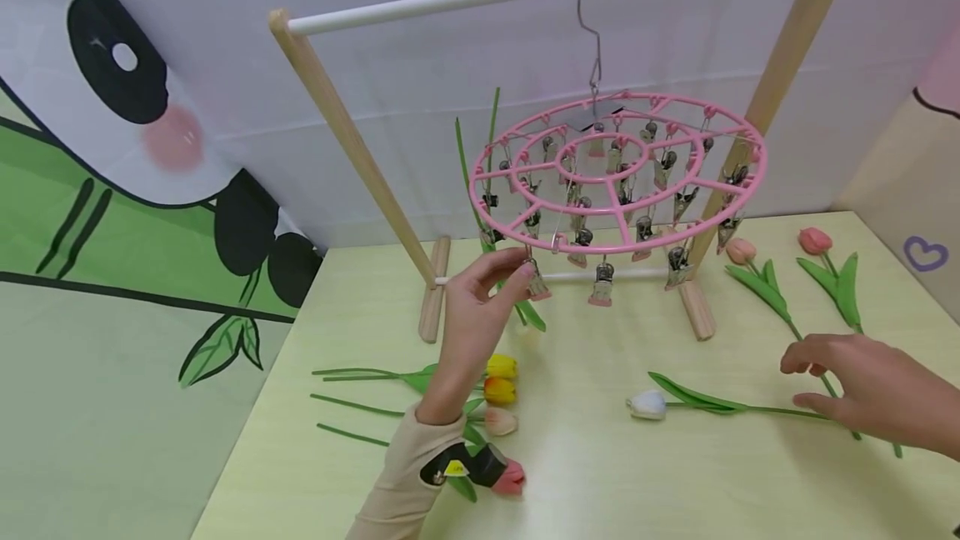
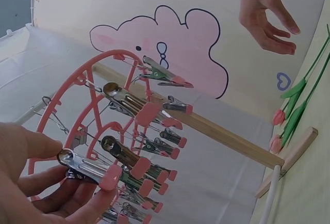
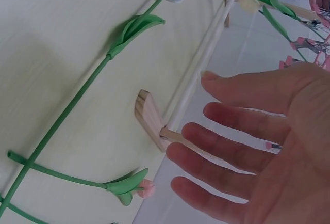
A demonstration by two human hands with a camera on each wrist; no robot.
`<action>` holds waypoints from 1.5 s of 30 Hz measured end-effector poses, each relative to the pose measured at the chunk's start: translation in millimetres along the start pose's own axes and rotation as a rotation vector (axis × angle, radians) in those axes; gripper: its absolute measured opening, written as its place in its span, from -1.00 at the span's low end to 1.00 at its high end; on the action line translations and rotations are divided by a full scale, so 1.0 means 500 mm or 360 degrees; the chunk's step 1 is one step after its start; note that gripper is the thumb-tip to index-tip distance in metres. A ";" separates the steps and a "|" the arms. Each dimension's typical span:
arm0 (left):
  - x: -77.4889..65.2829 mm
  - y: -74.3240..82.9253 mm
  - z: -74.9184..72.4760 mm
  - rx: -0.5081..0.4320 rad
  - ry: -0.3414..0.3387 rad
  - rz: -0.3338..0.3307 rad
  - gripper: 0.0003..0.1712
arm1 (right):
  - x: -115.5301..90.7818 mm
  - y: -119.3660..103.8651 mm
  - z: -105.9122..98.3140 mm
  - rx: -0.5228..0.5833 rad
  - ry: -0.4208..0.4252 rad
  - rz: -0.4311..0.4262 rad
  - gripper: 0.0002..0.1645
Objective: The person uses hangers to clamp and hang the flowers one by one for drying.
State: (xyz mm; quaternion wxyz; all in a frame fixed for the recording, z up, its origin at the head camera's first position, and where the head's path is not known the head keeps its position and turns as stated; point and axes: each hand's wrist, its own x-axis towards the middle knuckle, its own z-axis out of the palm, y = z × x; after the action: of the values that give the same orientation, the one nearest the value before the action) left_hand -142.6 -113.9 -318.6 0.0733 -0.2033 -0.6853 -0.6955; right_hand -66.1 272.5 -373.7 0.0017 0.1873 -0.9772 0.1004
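Head view: our left hand (image 1: 480, 307) pinches a metal clip (image 1: 537, 283) under the pink rack (image 1: 619, 208); our right hand (image 1: 870, 386), fingers loosely spread, hovers right of the rack; a white tulip (image 1: 647, 405) lies before the rack.

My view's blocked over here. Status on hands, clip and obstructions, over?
Left hand pinching a metal clip on pink hanger. Right hand empty, raised off table. Clip looks empty. Neighbouring clips hanging close, may crowd it.
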 end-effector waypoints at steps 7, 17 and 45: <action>-0.002 0.000 0.006 -0.0023 -0.0022 -0.0008 -0.70 | -0.008 0.017 0.016 0.0016 -0.0093 0.0103 -0.61; -0.007 0.000 0.013 0.0038 -0.0046 -0.0007 -0.70 | -0.019 0.037 0.044 0.0006 -0.0104 0.0123 -0.58; -0.008 -0.002 0.017 0.0063 -0.0123 -0.0013 -0.69 | -0.028 0.083 0.119 0.0060 -0.0290 0.0223 -0.69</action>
State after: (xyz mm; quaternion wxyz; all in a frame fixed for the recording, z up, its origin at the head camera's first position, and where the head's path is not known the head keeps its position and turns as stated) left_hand -137.8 -106.3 -321.1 0.0477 -0.2257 -0.7021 -0.6737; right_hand -66.3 303.9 -440.6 -0.0978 0.1270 -0.9819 0.1012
